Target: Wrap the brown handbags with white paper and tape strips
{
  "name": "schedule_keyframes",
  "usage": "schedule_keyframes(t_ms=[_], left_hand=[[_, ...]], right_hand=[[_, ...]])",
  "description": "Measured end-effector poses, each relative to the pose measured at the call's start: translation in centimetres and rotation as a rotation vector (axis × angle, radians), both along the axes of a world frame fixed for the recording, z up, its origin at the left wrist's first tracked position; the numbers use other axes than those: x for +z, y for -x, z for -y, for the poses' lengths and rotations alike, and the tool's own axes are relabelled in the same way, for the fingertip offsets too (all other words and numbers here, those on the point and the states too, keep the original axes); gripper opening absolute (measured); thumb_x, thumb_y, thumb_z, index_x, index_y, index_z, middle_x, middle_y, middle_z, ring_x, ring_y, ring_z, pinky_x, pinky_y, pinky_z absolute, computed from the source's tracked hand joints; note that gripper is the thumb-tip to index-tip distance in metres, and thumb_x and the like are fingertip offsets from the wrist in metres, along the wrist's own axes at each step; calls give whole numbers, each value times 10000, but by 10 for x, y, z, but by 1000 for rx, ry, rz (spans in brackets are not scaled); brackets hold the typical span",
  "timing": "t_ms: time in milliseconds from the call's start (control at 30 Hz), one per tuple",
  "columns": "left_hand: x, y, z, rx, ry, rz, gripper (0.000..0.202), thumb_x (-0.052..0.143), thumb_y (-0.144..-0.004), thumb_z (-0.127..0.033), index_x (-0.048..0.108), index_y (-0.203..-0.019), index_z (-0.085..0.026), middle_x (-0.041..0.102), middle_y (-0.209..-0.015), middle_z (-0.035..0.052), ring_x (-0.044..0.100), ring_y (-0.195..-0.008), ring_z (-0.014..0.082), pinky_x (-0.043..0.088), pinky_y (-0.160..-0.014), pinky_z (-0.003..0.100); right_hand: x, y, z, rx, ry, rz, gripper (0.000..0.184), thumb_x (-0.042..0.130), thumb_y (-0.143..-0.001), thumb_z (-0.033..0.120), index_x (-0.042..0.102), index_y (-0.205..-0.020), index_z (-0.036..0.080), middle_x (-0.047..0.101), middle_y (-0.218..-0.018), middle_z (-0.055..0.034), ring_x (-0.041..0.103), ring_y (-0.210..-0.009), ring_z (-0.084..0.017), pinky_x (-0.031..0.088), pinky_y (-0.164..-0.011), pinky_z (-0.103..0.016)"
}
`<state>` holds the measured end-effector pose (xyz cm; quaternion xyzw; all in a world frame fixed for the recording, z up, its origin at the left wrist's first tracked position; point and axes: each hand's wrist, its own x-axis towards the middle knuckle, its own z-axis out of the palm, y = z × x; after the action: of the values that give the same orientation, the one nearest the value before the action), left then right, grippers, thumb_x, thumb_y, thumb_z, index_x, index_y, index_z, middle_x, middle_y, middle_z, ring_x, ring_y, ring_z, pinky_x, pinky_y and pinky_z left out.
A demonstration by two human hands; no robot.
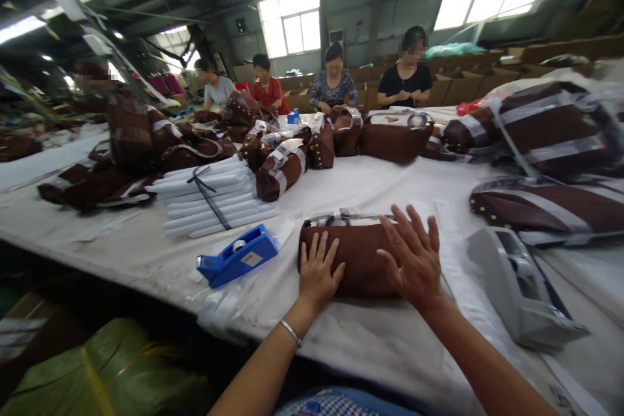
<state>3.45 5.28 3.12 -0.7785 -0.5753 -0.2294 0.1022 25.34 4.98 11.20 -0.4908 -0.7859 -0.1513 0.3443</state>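
Note:
A brown bag (pixel 358 250) lies flat on the white table (pixel 370 188) in front of me, its handles wrapped in pale paper along its far edge. My left hand (pixel 318 270) rests flat on its left part, fingers spread. On the bag's right part lies my right hand (pixel 412 260), also flat with fingers apart. Neither hand grips anything. A silver bracelet (pixel 291 331) circles my left wrist.
A blue tape dispenser (pixel 237 255) sits left of the bag, a grey one (pixel 521 286) to the right. A tied stack of white sheets (pixel 212 198) and many brown bags (pixel 280 169) cover the table's far half. Several people sit at the far side. Boxes stand below left.

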Motion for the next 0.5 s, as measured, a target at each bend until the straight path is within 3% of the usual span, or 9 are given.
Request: schedule_keyframes(t_ms=[67,167,267,333,400,500], left_hand=[[-1,0,3,-18,-11,-22,608,497,-976,-466,335,-1533,-286,224,-1643,70,199,-1512,328,225,-1193,630],[-7,-2,11,-99,-63,-94,560,473,-998,-422,336,-1529,-310,228,-1644,54,198,-1516,295,202,-1202,616],[-12,-4,22,-191,-95,-159,532,445,-1017,-370,325,-1532,-307,223,-1646,40,186,-1521,251,156,-1223,575],[-12,-4,29,-225,-87,-157,546,429,-1018,-433,316,-1536,-303,201,-1651,40,169,-1525,250,151,-1226,557],[-9,-2,33,-242,-67,-134,592,413,-1007,-514,293,-1545,-302,184,-1654,45,155,-1528,263,174,-1218,559],[-4,2,35,-256,-46,-112,660,420,-987,-559,234,-1563,-297,197,-1649,48,143,-1529,277,245,-1193,569]], right_hand=[[-23,3,-7,-4,20,4,710,460,-991,313,98,-1602,284,271,-1627,-80,260,-1481,-361,184,-1190,-634],[-70,2,-17,33,102,44,683,443,-990,289,132,-1599,275,324,-1607,-82,299,-1469,-343,234,-1182,-613],[-91,-5,-26,66,116,35,649,438,-985,318,207,-1588,256,337,-1599,-99,299,-1467,-356,240,-1173,-629],[-82,-6,-33,126,108,22,605,439,-984,339,287,-1563,255,425,-1551,-105,364,-1434,-358,271,-1158,-631],[-61,8,-46,216,108,-8,523,450,-987,334,408,-1503,265,541,-1460,-90,457,-1376,-331,307,-1156,-598],[-27,62,-82,414,186,-77,378,450,-997,315,585,-1347,272,638,-1345,-58,543,-1300,-260,401,-1134,-474]])
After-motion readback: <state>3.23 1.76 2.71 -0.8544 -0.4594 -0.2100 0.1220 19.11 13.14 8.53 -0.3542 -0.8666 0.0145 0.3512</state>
